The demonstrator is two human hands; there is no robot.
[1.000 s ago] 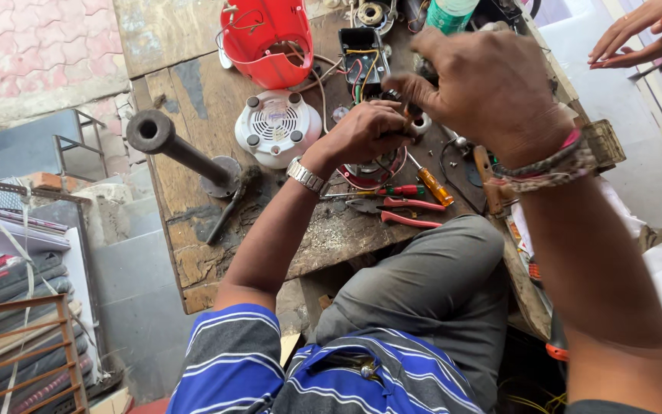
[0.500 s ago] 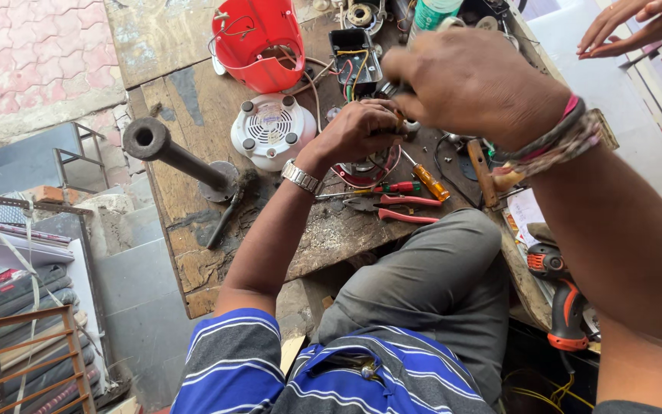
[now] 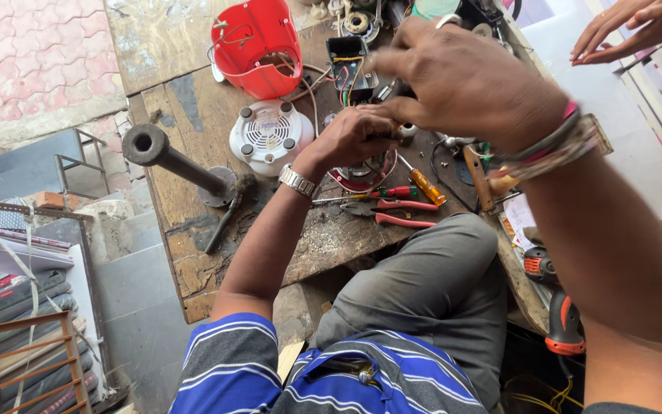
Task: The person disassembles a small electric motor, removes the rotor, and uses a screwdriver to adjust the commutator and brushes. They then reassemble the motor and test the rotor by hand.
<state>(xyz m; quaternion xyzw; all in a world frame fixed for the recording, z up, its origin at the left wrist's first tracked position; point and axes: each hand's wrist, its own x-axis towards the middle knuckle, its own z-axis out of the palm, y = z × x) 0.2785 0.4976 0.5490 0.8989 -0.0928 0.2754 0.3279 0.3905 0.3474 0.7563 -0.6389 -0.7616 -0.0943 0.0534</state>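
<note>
You see a red housing (image 3: 258, 42), a white round vent cover (image 3: 270, 136), red-handled pliers (image 3: 396, 212), an orange-handled screwdriver (image 3: 425, 184), a blue-and-grey striped shirt (image 3: 331, 372), and grey trousers (image 3: 430, 287).

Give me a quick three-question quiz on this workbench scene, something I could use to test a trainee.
1. True or false: the red housing stands on the bench beyond the white vented base.
2. Which wrist wears the metal watch? A) left B) right
3. What red-handled tool lies near the orange screwdriver?

Key:
1. True.
2. A; the left hand has the watch, the right hand has cord bracelets.
3. Pliers.
</note>
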